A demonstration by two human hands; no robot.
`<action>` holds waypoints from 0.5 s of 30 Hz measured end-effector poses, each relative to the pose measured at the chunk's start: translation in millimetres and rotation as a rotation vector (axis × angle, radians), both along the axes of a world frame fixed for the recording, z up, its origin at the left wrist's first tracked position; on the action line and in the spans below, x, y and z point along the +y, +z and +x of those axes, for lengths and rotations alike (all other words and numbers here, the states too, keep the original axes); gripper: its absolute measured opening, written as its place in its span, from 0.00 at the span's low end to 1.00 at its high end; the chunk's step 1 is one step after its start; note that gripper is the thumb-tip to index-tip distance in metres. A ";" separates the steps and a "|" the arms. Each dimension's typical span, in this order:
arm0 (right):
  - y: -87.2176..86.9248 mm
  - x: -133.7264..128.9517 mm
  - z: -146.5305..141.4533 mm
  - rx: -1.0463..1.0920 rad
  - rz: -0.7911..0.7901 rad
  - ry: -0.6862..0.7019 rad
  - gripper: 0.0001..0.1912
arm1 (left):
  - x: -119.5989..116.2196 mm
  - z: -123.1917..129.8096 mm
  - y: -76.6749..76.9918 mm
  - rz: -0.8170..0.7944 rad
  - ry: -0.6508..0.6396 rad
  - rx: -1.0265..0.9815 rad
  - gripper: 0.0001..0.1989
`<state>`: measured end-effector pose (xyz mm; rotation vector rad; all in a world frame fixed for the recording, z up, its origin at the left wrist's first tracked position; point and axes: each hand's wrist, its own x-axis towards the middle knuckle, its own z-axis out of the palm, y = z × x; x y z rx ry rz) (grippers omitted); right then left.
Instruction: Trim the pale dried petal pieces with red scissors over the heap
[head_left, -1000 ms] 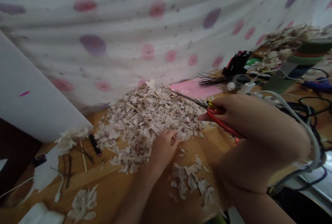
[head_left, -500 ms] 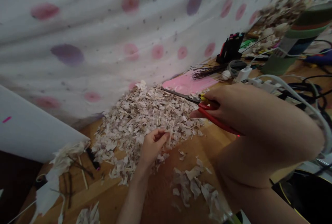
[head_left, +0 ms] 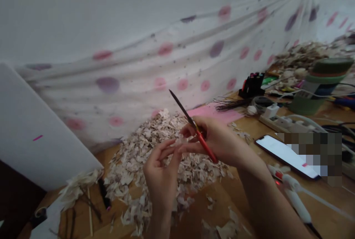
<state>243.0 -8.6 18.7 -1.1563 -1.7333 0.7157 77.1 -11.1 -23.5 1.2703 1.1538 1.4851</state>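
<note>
Both of my hands meet above a heap of pale, papery flakes [head_left: 130,180] on the wooden table. My right hand [head_left: 222,139] is closed around the red-handled scissors [head_left: 206,146], whose dark blades point up and to the left. Its fingertips touch those of my left hand [head_left: 162,168]. The left fingers are pinched together on a small whitish papery flake [head_left: 181,141], partly hidden between the fingertips and blurred.
A lit phone [head_left: 285,156], a white glue gun [head_left: 298,202] and a power strip [head_left: 288,124] with cables lie at right. Behind are a green canister [head_left: 307,98], a black pen holder [head_left: 252,85] and a pink sheet [head_left: 222,113]. A white board [head_left: 52,132] leans at left.
My right hand has brought the scissors over to my left hand, and the blades have swung upward. The view has tilted up, showing the phone and glue gun that my arm covered.
</note>
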 end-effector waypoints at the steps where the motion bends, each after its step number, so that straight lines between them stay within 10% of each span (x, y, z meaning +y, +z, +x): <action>1: -0.7 0.6 -2.5 0.043 0.002 0.019 0.19 | 2.3 -0.4 1.2 0.000 -0.009 -0.051 0.14; 15: 12.5 -1.7 -9.3 0.288 -0.159 0.076 0.23 | 14.5 -10.1 4.1 -0.068 -0.223 -0.338 0.09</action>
